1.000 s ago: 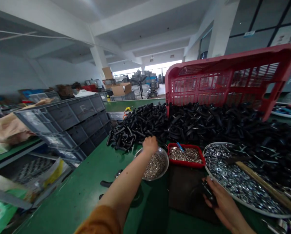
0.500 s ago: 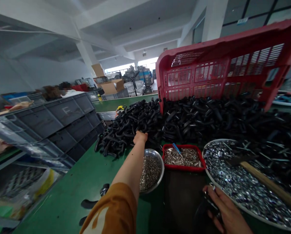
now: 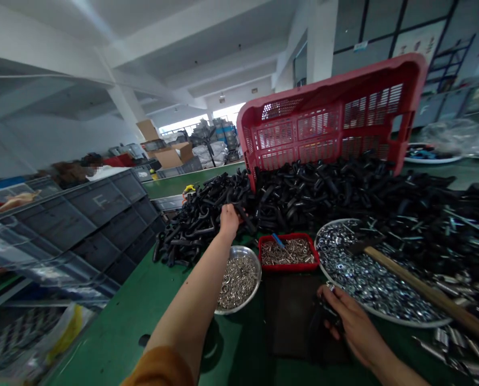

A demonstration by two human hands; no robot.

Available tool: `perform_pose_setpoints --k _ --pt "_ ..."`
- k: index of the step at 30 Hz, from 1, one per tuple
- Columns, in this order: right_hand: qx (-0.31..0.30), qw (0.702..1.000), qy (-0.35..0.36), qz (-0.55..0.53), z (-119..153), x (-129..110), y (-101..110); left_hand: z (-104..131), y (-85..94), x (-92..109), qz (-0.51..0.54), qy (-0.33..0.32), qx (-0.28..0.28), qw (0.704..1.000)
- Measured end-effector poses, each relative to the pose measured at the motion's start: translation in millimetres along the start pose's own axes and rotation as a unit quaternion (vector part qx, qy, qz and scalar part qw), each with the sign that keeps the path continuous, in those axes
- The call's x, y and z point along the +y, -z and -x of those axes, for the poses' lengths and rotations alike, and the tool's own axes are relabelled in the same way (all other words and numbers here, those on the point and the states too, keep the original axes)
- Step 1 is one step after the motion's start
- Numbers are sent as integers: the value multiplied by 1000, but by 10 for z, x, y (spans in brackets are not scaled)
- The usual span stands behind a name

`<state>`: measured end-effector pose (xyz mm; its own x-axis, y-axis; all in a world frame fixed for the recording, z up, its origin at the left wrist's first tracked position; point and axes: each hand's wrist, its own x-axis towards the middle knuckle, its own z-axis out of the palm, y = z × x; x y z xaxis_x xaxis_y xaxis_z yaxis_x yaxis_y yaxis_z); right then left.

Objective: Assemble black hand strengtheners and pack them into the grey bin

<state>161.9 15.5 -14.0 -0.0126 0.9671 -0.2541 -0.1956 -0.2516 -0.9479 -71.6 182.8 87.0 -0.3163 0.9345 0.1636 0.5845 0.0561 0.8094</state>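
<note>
My left hand [image 3: 229, 219] reaches to the near edge of a heap of black curved parts [image 3: 304, 198]. Its fingers are closed round one dark part of the heap, most of it hidden by the hand. My right hand [image 3: 350, 321] is at the lower right, wrapped round a black curved part [image 3: 320, 324]. A small shiny metal piece [image 3: 330, 287] shows by its thumb and forefinger. Below the right hand lies a dark flat pad [image 3: 282, 316]. Between the hands stand a metal bowl [image 3: 259, 276] of small metal pieces and a red tray [image 3: 288, 267] of short metal pins.
A wide pale basin [image 3: 408, 324] of shiny metal rings is at right, with a wooden-handled hammer [image 3: 412, 279] across it. Behind the heap a red crate [image 3: 323, 91] lies tipped. Metal springs [image 3: 444, 343] lie at lower right. Grey bins [image 3: 103, 220] stand left.
The view has swung to the right. My left hand has lifted slightly from the heap, and a dark part now shows at its fingers. My right hand still grips its black part.
</note>
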Motion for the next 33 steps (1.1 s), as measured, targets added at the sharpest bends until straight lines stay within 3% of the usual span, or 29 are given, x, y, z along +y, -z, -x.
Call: perform_pose_setpoints --k 2,5,7,10,13,16,26,33 --pt "27 999 38 21 60 -98 -3 499 -140 40 39 7 -70 997" --pt "41 985 135 99 171 -252 -35 1350 -334 -12 206 65 -236 947" --pt "16 964 198 177 238 -313 -74 1802 -404 -63 261 49 -256 930" --pt "14 919 266 290 310 -317 -130 2165 -453 -122 309 51 -227 922" --pt "52 875 311 368 354 -275 -153 2255 -481 -163 294 91 -215 927" --pt "46 862 326 386 384 -260 -148 2247 -492 -175 283 105 -185 935" --pt "7 847 324 421 337 -339 -121 2147 -461 -159 204 -55 -120 970" --pt "-46 832 310 458 279 -315 -110 2104 -458 -181 147 -102 -152 972"
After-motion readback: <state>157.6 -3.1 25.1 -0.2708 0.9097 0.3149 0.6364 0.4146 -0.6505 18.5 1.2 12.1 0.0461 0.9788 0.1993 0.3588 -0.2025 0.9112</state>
